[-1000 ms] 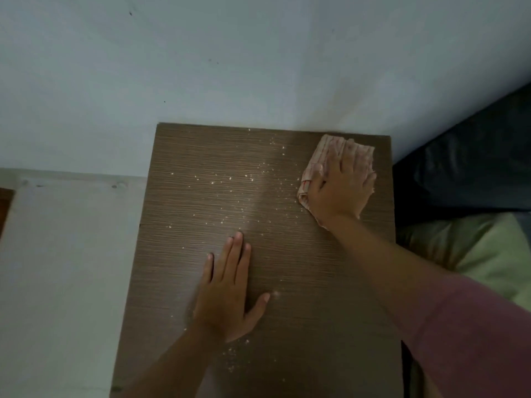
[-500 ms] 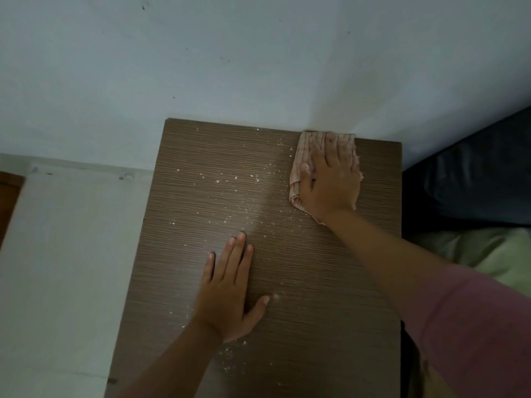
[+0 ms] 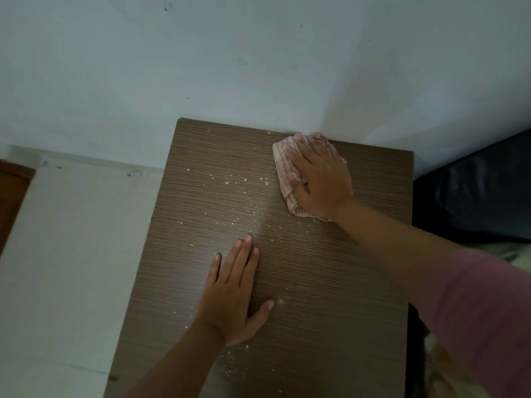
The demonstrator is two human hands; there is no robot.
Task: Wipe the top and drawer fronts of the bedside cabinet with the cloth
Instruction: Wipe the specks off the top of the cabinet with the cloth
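Note:
The bedside cabinet's brown wood-grain top (image 3: 330,297) fills the middle of the view, seen from above; its drawer fronts are hidden. Pale crumbs (image 3: 238,182) are scattered over its left and middle. A white cloth with red checks (image 3: 283,165) lies near the top's back edge. My right hand (image 3: 319,176) presses flat on the cloth with straight fingers pointing at the wall. My left hand (image 3: 232,291) rests flat on the top nearer to me, holding nothing.
A pale wall (image 3: 230,58) runs directly behind the cabinet. White floor (image 3: 63,254) lies to the left, with a brown wooden edge (image 3: 11,193) at the far left. A dark bed frame (image 3: 477,193) and light bedding (image 3: 517,257) stand close on the right.
My right hand has slid the cloth leftward along the back edge, away from the back right corner. My left hand has stayed in place.

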